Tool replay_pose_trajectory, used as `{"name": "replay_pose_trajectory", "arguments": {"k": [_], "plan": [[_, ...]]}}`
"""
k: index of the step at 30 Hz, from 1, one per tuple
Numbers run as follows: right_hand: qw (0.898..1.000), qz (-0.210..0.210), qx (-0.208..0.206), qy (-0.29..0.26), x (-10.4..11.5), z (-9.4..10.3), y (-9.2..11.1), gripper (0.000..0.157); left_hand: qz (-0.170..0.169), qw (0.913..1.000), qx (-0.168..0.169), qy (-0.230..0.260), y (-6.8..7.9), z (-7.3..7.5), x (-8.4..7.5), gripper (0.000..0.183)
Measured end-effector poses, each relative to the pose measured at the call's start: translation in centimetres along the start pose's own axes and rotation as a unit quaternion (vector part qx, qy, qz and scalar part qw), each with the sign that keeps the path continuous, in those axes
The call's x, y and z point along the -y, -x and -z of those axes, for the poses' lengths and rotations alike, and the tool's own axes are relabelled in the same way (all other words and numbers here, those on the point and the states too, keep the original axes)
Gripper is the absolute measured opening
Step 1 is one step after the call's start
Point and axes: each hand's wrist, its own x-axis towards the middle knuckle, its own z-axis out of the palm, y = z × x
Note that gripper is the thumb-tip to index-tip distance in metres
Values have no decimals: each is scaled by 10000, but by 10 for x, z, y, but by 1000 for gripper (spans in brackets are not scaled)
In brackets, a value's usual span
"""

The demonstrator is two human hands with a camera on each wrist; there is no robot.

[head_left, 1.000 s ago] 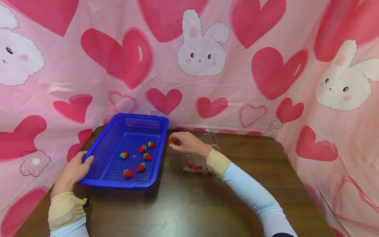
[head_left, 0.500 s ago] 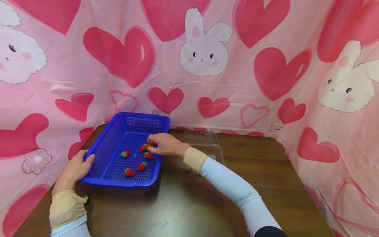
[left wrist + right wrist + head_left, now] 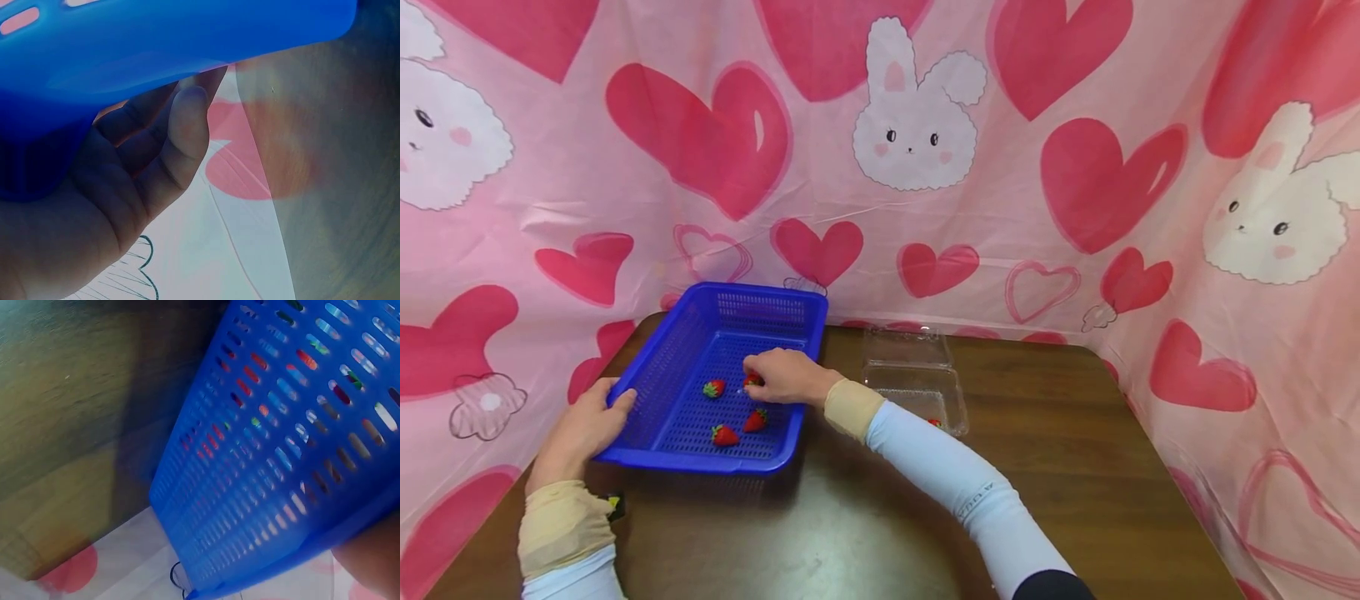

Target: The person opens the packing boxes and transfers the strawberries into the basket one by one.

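Note:
In the head view, my left hand (image 3: 580,425) grips the left rim of a blue slotted plastic basket (image 3: 655,350). The left wrist view shows its fingers (image 3: 150,150) beneath the rim. Reaching over the basket's right side, my right hand (image 3: 790,377) pinches a red strawberry (image 3: 752,379) low inside. Other strawberries lie on the basket floor: one to the left (image 3: 714,389), one nearer (image 3: 756,421) and one by the front (image 3: 725,435). The right hand covers part of the floor. Through the slots in the right wrist view, red strawberries (image 3: 247,384) show.
Right of the basket stands a clear plastic clamshell box (image 3: 958,400), lid open toward the back, with a strawberry (image 3: 934,422) partly visible; my right arm hides its front. A small black and yellow item (image 3: 616,505) lies by my left wrist. A heart-patterned cloth (image 3: 820,150) hangs behind the brown table (image 3: 1037,467).
My right hand has carried a strawberry leftward from beside the clamshell box into the basket, now covering several berries there. My left hand keeps its grip on the rim.

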Motion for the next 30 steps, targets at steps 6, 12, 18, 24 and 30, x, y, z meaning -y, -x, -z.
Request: {"name": "replay_pose_trajectory", "arguments": {"k": [6, 12, 18, 24, 30], "plan": [[9997, -106, 205, 104, 8, -2, -10, 21, 16, 10000, 25, 23, 0, 0, 0, 59], [9986, -33, 515, 84, 14, -11, -20, 17, -44, 10000, -28, 26, -1, -1, 0, 58], [9962, 27, 825, 266, 19, -23, -27, 14, -58, 10000, 4, 78, -1, -2, 0, 60], [9942, -66, 1031, 298, 21, -23, -26, 13, -62, 9999, -22, 106, 0, -1, 0, 58], [9933, -93, 1124, 268, 21, -23, -23, 13, -84, 10000, 9, 16, -1, 0, -1, 59]]}}
